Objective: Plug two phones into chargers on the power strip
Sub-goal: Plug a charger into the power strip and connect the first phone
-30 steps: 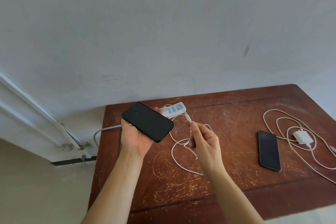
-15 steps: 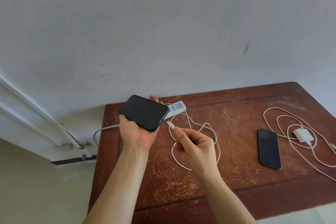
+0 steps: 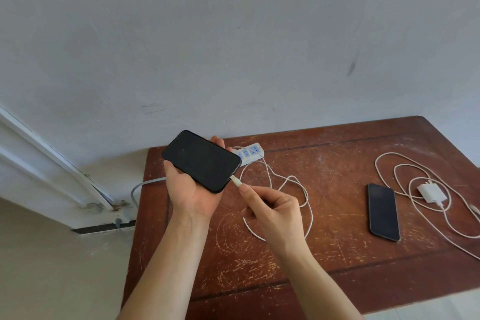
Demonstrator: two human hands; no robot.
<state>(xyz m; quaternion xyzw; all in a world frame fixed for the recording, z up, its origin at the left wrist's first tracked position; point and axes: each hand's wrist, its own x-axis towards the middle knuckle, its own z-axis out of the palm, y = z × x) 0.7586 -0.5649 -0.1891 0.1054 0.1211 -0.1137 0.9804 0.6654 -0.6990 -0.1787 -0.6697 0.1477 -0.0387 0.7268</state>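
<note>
My left hand (image 3: 191, 193) holds a black phone (image 3: 201, 160) screen-up above the table's back left corner. My right hand (image 3: 272, 209) pinches the plug end of a white charging cable (image 3: 285, 182), and the plug tip touches the phone's bottom edge. That cable loops back to the white power strip (image 3: 250, 154) with blue sockets, partly hidden behind the phone. A second black phone (image 3: 383, 212) lies flat at the right. Beside it a white charger brick (image 3: 430, 192) rests on the table in its own coiled cable (image 3: 405, 176).
The worn brown wooden table (image 3: 324, 254) stands against a grey wall. A grey power cord (image 3: 140, 187) drops off the table's left edge toward a white door frame (image 3: 52, 171). Beige floor lies below on the left.
My right hand has brought the cable plug from above the table over to the phone's bottom edge. My left hand has tilted the phone and lifted it slightly.
</note>
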